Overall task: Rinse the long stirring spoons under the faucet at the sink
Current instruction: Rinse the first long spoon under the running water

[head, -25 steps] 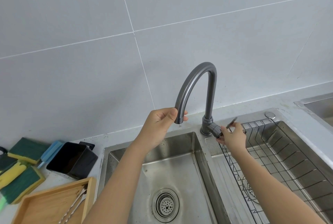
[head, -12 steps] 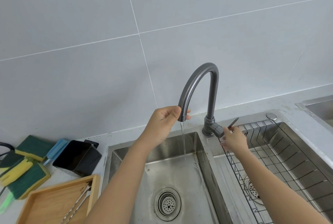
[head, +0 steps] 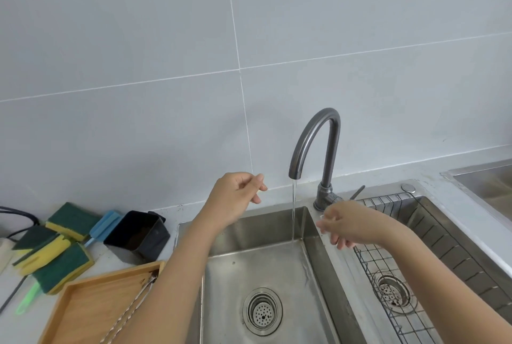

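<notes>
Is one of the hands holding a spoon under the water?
No, both the left hand and right hand are empty, and the spoons lie in the wooden tray.

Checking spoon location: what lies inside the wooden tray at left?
Two long twisted-handle metal stirring spoons lie in the light wooden tray; the left forearm covers their lower ends.

Bright, even daylight; wide-angle edge bending

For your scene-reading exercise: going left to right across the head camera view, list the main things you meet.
Sponges → black tub → left hand → stream of water → right hand → wire rack
</notes>
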